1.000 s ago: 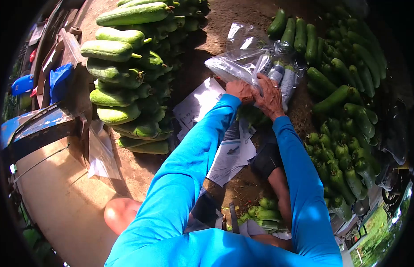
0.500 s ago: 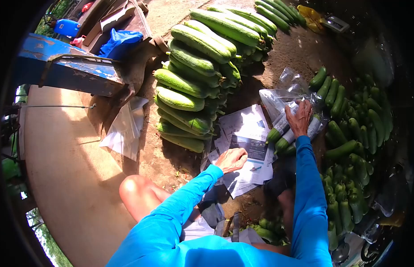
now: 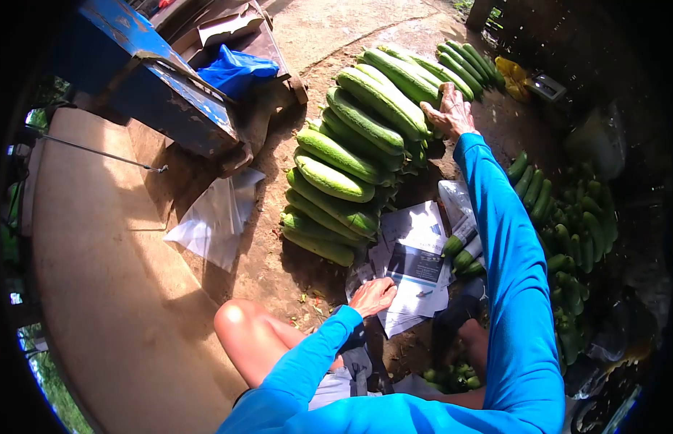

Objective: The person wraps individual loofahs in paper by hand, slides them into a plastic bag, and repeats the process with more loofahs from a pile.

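My left hand [image 3: 373, 296] rests on the near left edge of the printed paper sheets [image 3: 417, 262], its fingers closed together; whether they pinch a sheet is hidden. My right hand [image 3: 451, 112] reaches to the far right end of the pile of large green gourds [image 3: 362, 130], fingers spread, touching or just over a gourd's end. Beside the papers, at their right, lie paper-wrapped gourds [image 3: 464, 242] with green ends showing and clear plastic [image 3: 454, 195] behind them, partly hidden by my right sleeve.
Smaller green gourds [image 3: 579, 231] are heaped at the right. A yellow bag [image 3: 511, 78] and a small scale-like device [image 3: 546, 87] lie at the back right. Clear plastic sheets [image 3: 217, 220] lie left of the pile. A blue wooden beam [image 3: 159, 79] and blue bag [image 3: 237, 71] stand back left.
My right hand has left the wrapped gourds and moved up and left to the big pile. My left hand stays at the papers. The view has shifted.
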The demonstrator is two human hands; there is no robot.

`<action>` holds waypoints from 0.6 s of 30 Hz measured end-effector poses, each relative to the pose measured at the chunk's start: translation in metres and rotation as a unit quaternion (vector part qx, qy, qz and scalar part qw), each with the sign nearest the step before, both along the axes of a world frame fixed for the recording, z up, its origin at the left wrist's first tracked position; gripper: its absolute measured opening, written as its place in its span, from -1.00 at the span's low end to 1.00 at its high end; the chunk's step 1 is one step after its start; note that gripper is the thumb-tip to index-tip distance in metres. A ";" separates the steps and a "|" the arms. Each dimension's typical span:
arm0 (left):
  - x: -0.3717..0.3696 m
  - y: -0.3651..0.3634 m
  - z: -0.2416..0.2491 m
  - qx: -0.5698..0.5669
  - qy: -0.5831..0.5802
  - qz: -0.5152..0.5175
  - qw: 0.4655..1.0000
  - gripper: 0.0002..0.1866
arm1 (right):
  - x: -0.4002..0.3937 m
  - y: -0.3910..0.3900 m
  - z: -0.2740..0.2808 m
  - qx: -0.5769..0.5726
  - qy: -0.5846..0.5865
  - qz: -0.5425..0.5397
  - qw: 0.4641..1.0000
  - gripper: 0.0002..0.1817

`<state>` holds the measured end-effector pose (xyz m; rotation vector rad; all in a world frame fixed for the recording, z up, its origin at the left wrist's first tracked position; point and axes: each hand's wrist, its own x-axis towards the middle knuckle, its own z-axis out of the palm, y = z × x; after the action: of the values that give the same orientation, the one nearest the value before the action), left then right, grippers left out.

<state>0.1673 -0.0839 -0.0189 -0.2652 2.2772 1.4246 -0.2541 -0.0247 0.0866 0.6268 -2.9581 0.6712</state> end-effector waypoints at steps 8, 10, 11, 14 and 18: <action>-0.011 0.005 0.011 0.026 0.050 -0.018 0.998 -0.73 | -0.020 0.005 0.030 0.107 -0.080 0.034 0.990 -0.13; -0.014 0.004 0.018 0.045 0.058 0.017 0.997 -0.73 | -0.013 0.014 0.039 0.083 -0.091 0.019 0.992 -0.05; -0.017 0.002 0.021 0.041 0.064 0.023 0.997 -0.73 | -0.008 0.021 0.038 -0.040 -0.092 0.074 0.992 -0.11; -0.026 -0.003 0.031 0.076 0.130 0.058 0.987 -0.78 | 0.009 0.049 0.043 -0.234 -0.246 0.139 0.930 -0.38; -0.052 -0.025 0.080 -0.058 0.326 0.065 0.941 -0.73 | 0.095 0.107 0.052 -0.395 -0.320 0.006 0.861 -0.48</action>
<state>0.1150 -0.1091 0.0606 0.0387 2.9242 1.6202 -0.1588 0.0822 0.1387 0.3710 -2.7018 2.2891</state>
